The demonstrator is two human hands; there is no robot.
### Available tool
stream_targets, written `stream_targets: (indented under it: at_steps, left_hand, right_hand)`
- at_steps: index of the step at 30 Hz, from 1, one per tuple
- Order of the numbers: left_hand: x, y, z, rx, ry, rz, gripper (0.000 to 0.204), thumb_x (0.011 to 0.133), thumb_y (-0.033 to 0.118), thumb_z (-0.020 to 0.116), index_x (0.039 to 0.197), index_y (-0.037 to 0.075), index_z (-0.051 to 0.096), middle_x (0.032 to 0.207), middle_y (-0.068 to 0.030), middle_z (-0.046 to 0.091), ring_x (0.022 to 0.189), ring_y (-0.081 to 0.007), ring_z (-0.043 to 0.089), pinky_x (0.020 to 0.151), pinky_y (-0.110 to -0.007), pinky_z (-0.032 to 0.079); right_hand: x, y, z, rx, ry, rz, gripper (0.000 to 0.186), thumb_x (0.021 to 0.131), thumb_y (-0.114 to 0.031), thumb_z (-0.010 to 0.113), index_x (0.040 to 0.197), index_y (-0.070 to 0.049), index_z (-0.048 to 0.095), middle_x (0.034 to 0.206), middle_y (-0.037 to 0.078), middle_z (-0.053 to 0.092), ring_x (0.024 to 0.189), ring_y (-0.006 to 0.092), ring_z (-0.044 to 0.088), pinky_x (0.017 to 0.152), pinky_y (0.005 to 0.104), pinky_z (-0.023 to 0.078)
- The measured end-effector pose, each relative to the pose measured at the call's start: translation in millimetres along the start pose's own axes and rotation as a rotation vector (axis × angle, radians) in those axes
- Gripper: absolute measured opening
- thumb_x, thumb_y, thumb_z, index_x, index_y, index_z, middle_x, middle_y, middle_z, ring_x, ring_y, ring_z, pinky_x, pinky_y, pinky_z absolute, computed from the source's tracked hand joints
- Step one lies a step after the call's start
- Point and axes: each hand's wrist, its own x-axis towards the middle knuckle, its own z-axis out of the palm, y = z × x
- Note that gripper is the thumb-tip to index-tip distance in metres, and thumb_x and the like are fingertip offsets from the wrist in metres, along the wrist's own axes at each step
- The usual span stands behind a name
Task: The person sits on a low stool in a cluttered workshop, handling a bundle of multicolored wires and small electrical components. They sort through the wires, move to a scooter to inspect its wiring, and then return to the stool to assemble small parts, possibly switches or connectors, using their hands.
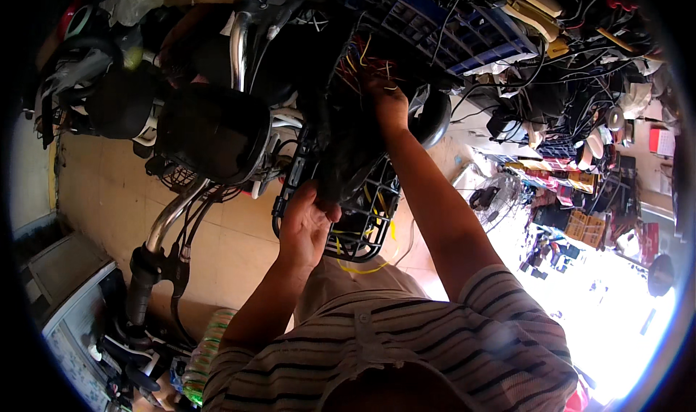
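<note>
Both arms come up from the bottom of the frame, out of a striped shirt [406, 339]. The right hand [388, 100] is stretched way out, arm nearly straight, reaching to the upper middle of the frame where it's buried in a bundle of coloured wires [366, 60] (red, yellow, orange). Its fingers are down among the wires and mostly hidden, so I honestly can't tell if they're pinched on one or just spread in there.

The left hand [308, 223] sits much closer, around the centre of the frame, elbow bent, palm turned up and away. Its fingers are curled together around a dark part [341, 173] that hangs into the black wire basket [362, 223]; the thumb rests on the near side of that part. The part runs up from those fingers toward the wire bundle, so the two hands are at either end of the same dark mess.

A few loose yellow wires [359, 267] dangle through the basket just right of the left hand. To the left there's a round black headlight housing [214, 133] and a chrome handlebar [170, 220] running down to a black grip [141, 285] at lower left. Tan tiled floor [109, 187] underneath.
</note>
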Motion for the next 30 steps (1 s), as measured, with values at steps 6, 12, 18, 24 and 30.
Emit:
stream_targets:
  at_steps: [6,12,18,24,30]
  left_hand:
    - [9.9,1.4,7.2,0.014,-0.031,0.019,0.027,0.089,0.028,0.047,0.101,0.006,0.055,0.095,-0.0059,0.06,0.076,-0.017,0.051,0.068,-0.031,0.039]
    - [11.6,-4.8,2.8,0.163,-0.208,0.108,0.028,0.089,0.026,0.05,0.107,0.005,0.052,0.098,-0.0068,0.056,0.08,-0.017,0.051,0.069,-0.031,0.04]
    - [-28.2,-37.1,17.8,0.466,-0.064,0.256,0.034,0.09,0.01,0.052,0.123,0.004,0.047,0.098,-0.0076,0.055,0.084,-0.0139,0.053,0.077,-0.031,0.044]
    - [-110.8,-69.3,-41.9,1.015,0.223,0.341,0.034,0.086,-0.003,0.05,0.119,0.003,0.049,0.102,-0.01,0.057,0.088,-0.0144,0.056,0.076,-0.031,0.048]
    - [-269.9,-186.9,-199.7,1.403,0.81,0.113,0.026,0.079,0.009,0.053,0.104,0.004,0.058,0.102,-0.0162,0.061,0.095,-0.0305,0.059,0.08,-0.038,0.049]
  right_hand:
    - [0.8,-8.9,-0.1,-0.478,0.034,-0.314,0.012,0.085,-0.017,0.06,0.09,-0.006,0.063,0.08,0.007,0.065,0.068,0.0183,0.061,0.058,0.0314,0.049]
    - [-7.5,-3.8,25.7,-1.561,-0.071,-0.539,0.02,0.086,-0.021,0.051,0.083,-0.006,0.064,0.081,0.015,0.065,0.073,0.0291,0.065,0.061,0.0389,0.052]
    - [28.2,20.9,-11.4,-1.793,-0.397,-0.457,0.023,0.086,-0.022,0.051,0.103,-0.011,0.063,0.092,0.011,0.067,0.081,0.0247,0.066,0.066,0.039,0.053]
    - [36.9,27.4,-29.1,-1.912,-0.499,-0.534,0.03,0.088,-0.021,0.049,0.114,-0.007,0.057,0.102,0.014,0.063,0.09,0.0298,0.062,0.075,0.039,0.05]
    - [-41.1,-35.6,-34.6,-0.905,-0.392,-0.597,0.032,0.088,-0.017,0.051,0.115,-0.001,0.055,0.113,0.017,0.059,0.098,0.0319,0.058,0.081,0.036,0.047]
